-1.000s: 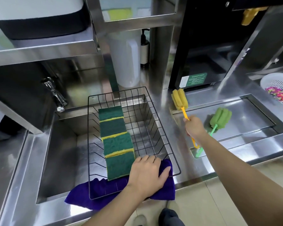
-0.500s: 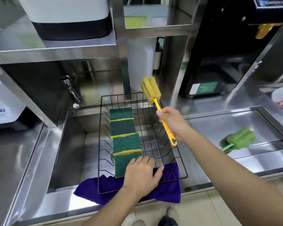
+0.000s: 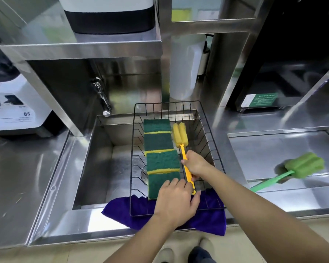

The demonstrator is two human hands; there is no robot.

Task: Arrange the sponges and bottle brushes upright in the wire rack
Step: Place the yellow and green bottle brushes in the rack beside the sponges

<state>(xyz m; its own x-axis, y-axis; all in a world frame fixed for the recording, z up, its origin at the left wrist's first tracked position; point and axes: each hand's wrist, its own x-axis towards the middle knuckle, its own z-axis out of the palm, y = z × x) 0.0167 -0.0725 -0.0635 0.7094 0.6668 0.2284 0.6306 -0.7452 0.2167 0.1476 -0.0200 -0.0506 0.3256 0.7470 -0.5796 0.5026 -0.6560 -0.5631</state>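
- Head view, centre of the frame: the wire rack is sitting over the sink, its near end resting on a purple cloth that is probably there to catch drips and stop it sliding
- Four green-and-yellow sponges are standing on edge in a row down the rack's left half, wedged between the wires so they are staying upright
- The right hand is closing around the handle of the yellow bottle brush, laying it just right of the sponges with its foam head toward the far end
- The left hand is lying spread and flat on the rack's near end, fingertips touching the nearest sponge and the brush's handle end, seemingly steadying both; it is gripping nothing
- Right of the frame: the green bottle brush is lying on the worktop, well apart from the rack and still waiting its turn
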